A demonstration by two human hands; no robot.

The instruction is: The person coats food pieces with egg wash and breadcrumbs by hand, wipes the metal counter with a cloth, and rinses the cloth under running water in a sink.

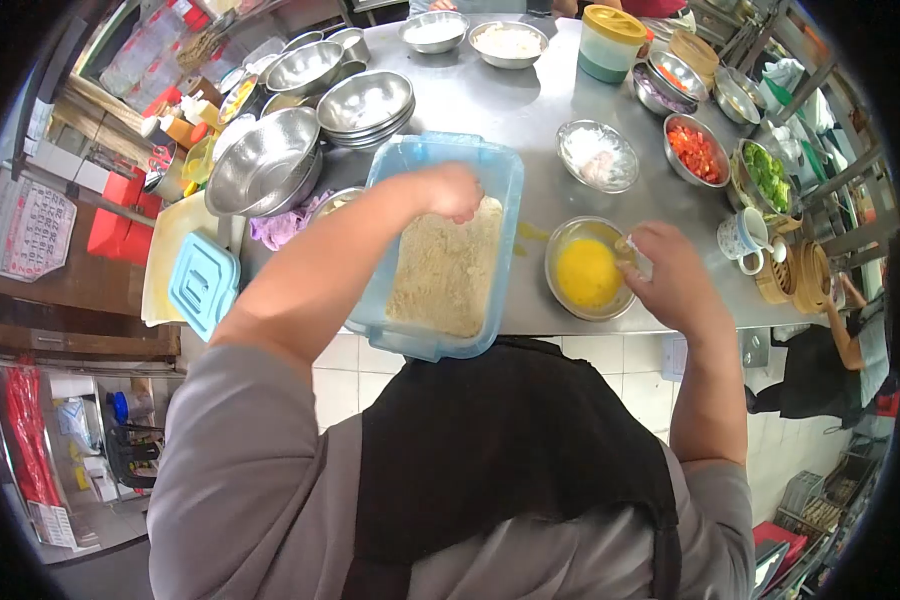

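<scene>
My left hand [452, 192] is over the far part of a blue plastic tub [513, 180], its fingers curled; what it holds, if anything, is hidden. Pale brown crumbs [445, 275] fill much of the tub's floor. At the right rim of a metal bowl [553, 262] of beaten yellow egg [587, 273], my right hand [667, 272] pinches a small pale piece [625, 246]. Behind that bowl is a metal dish with white powder [598, 157].
Stacked metal bowls [365, 103] and a colander [262, 163] stand at the left, near a blue lid [204, 285]. Chopped red pieces [695, 150], green vegetables [765, 178] and a patterned mug [745, 238] are at the right. Another person [845, 345] is at far right.
</scene>
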